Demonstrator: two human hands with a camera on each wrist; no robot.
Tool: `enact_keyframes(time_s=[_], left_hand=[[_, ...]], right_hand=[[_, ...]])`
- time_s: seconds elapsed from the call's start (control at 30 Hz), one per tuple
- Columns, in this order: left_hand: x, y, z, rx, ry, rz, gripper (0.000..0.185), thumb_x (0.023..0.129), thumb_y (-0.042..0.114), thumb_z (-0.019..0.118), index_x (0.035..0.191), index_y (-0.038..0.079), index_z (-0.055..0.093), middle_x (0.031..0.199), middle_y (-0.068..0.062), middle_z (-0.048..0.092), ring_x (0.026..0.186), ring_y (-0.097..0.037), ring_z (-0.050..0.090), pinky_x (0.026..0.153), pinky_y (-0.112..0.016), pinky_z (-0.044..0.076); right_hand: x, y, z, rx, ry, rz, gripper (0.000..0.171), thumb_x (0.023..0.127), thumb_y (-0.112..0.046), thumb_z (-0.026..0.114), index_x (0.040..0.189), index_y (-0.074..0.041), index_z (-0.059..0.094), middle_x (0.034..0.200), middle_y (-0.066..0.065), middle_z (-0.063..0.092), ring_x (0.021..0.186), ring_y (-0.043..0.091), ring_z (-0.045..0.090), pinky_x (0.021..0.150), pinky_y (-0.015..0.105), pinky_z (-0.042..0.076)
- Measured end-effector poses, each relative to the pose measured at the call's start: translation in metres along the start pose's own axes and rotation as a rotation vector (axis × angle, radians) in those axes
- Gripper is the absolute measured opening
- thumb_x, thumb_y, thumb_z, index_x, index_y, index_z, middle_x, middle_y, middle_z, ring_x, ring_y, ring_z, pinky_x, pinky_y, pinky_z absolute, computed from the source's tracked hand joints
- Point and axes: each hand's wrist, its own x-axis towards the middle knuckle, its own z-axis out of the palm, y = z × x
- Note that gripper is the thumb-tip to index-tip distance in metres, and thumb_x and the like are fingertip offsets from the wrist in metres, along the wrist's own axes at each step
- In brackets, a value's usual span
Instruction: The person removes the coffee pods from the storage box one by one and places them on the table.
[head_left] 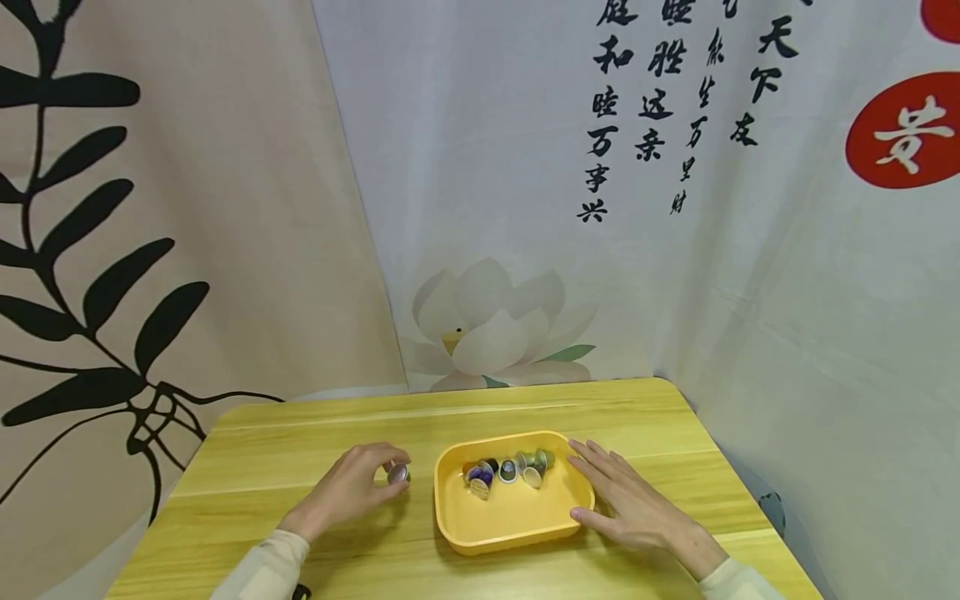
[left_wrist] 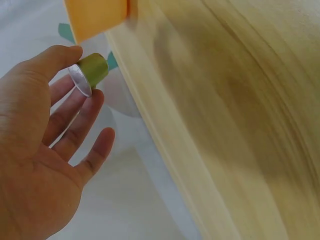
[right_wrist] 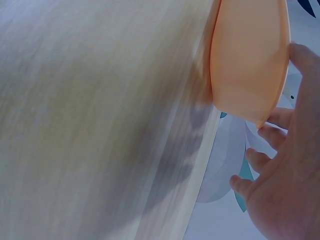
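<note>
My left hand (head_left: pixel 356 485) pinches a coffee capsule (left_wrist: pixel 93 70) between thumb and fingers, left of the tray and above the table. The capsule has a green body and a silver foil lid, which faces my head camera. Several more coffee capsules (head_left: pixel 508 472) lie in the back half of the yellow tray (head_left: pixel 510 533), among them purple, black and green ones. On the tray's right rim rests my right hand (head_left: pixel 637 510), fingers extended and thumb at the near right corner. The right wrist view shows the tray's outer wall (right_wrist: pixel 250 60) beside those fingertips.
The tray stands on a wood-grain table (head_left: pixel 375 567), whose back edge runs along a printed curtain (head_left: pixel 495 208). Another curtain side (head_left: pixel 825 350) hangs beyond the table's right edge.
</note>
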Motion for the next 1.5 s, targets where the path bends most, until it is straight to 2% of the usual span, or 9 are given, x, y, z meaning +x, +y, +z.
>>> enact_keyframes(time_s=[0.2, 0.33, 0.43, 0.53, 0.63, 0.67, 0.87, 0.9, 1.5], left_hand=[[0.0, -0.009, 0.006, -0.017, -0.041, -0.072, 0.027, 0.095, 0.013, 0.091, 0.121, 0.009, 0.083, 0.109, 0.004, 0.085, 0.095, -0.007, 0.074, 0.087, -0.041, 0.07], [0.0, -0.014, 0.011, -0.043, -0.064, -0.109, 0.028, 0.095, 0.014, 0.091, 0.122, 0.007, 0.083, 0.111, 0.004, 0.085, 0.097, -0.008, 0.074, 0.088, -0.039, 0.069], [0.001, -0.016, 0.015, -0.054, -0.072, -0.123, 0.027, 0.095, 0.014, 0.09, 0.121, 0.008, 0.084, 0.112, 0.003, 0.085, 0.098, -0.008, 0.074, 0.089, -0.036, 0.068], [0.001, -0.017, 0.019, -0.059, -0.083, -0.125, 0.025, 0.096, 0.015, 0.09, 0.12, 0.008, 0.084, 0.113, 0.003, 0.085, 0.099, -0.008, 0.074, 0.089, -0.031, 0.066], [0.002, -0.016, 0.022, -0.064, -0.095, -0.127, 0.026, 0.096, 0.015, 0.09, 0.12, 0.008, 0.084, 0.114, 0.001, 0.085, 0.099, -0.01, 0.075, 0.089, -0.029, 0.066], [0.002, -0.016, 0.023, -0.066, -0.098, -0.128, 0.026, 0.096, 0.015, 0.089, 0.121, 0.008, 0.084, 0.114, 0.0, 0.085, 0.099, -0.011, 0.076, 0.089, -0.029, 0.066], [0.003, -0.016, 0.027, -0.074, -0.105, -0.127, 0.027, 0.097, 0.015, 0.089, 0.121, 0.007, 0.083, 0.116, -0.003, 0.085, 0.099, -0.013, 0.077, 0.088, -0.032, 0.068], [0.004, -0.016, 0.027, -0.076, -0.107, -0.125, 0.027, 0.097, 0.016, 0.089, 0.122, 0.007, 0.083, 0.117, -0.003, 0.085, 0.099, -0.013, 0.077, 0.088, -0.032, 0.068], [0.004, -0.02, 0.035, -0.075, -0.114, -0.114, 0.027, 0.095, 0.014, 0.092, 0.12, 0.007, 0.084, 0.115, -0.003, 0.085, 0.097, -0.012, 0.075, 0.086, -0.035, 0.068]], right_hand=[[-0.001, 0.0, 0.001, -0.002, 0.006, 0.002, 0.077, 0.11, -0.058, 0.066, 0.17, -0.011, 0.051, 0.186, 0.003, 0.034, 0.169, 0.04, 0.04, 0.133, 0.065, 0.033], [-0.001, 0.001, 0.002, 0.013, 0.013, 0.006, 0.076, 0.111, -0.057, 0.066, 0.169, -0.011, 0.051, 0.187, 0.002, 0.033, 0.169, 0.04, 0.039, 0.145, 0.036, 0.013], [-0.001, 0.001, 0.003, 0.023, 0.012, 0.01, 0.076, 0.111, -0.056, 0.067, 0.169, -0.011, 0.051, 0.187, 0.001, 0.032, 0.169, 0.041, 0.039, 0.141, 0.022, -0.001], [-0.001, 0.001, 0.003, 0.015, 0.011, 0.005, 0.076, 0.11, -0.055, 0.068, 0.169, -0.01, 0.051, 0.187, 0.003, 0.033, 0.169, 0.042, 0.04, 0.144, 0.04, 0.018], [-0.001, 0.001, 0.002, 0.003, 0.011, -0.001, 0.076, 0.11, -0.055, 0.068, 0.169, -0.009, 0.051, 0.186, 0.006, 0.035, 0.168, 0.042, 0.04, 0.134, 0.065, 0.035], [0.0, 0.0, 0.002, 0.009, 0.012, -0.005, 0.076, 0.11, -0.054, 0.068, 0.169, -0.008, 0.051, 0.186, 0.007, 0.036, 0.168, 0.043, 0.041, 0.138, 0.06, 0.032], [-0.001, -0.001, 0.001, 0.007, 0.013, -0.008, 0.076, 0.11, -0.054, 0.069, 0.168, -0.008, 0.051, 0.186, 0.006, 0.036, 0.167, 0.043, 0.041, 0.137, 0.061, 0.034], [-0.001, -0.001, 0.001, 0.001, 0.013, -0.008, 0.076, 0.11, -0.054, 0.069, 0.169, -0.008, 0.051, 0.186, 0.007, 0.036, 0.167, 0.042, 0.042, 0.131, 0.07, 0.038], [0.0, -0.001, 0.001, 0.025, 0.007, -0.005, 0.076, 0.111, -0.053, 0.068, 0.168, -0.007, 0.051, 0.184, 0.011, 0.038, 0.168, 0.044, 0.041, 0.13, 0.07, 0.039]])
